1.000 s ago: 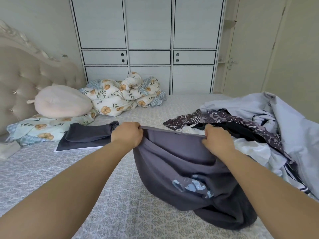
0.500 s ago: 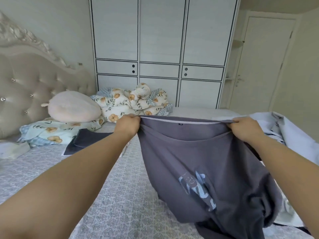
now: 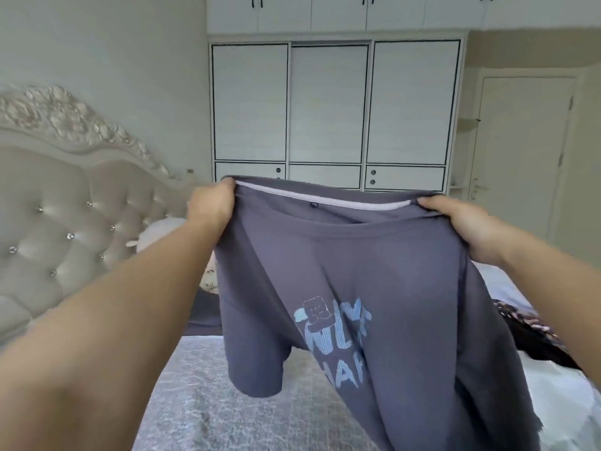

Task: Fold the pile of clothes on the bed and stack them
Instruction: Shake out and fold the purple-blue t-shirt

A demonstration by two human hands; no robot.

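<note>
Wardrobe (image 3: 330,105) straight ahead, tufted headboard (image 3: 61,203) off to the left, a pale round pillow (image 3: 156,234) half hidden behind the left forearm. On the right, dark patterned clothes (image 3: 527,323) lie heaped on the bed (image 3: 227,402), mostly screened by the raised garment. And there it is: the grey T-shirt (image 3: 374,304) held up in the air over the bed, shoulders stretched level, body hanging long and downward, blue print facing us, one sleeve dangling lower left. Left hand (image 3: 213,203) clenched round one shoulder, right hand (image 3: 468,226) gripping the other.
</note>
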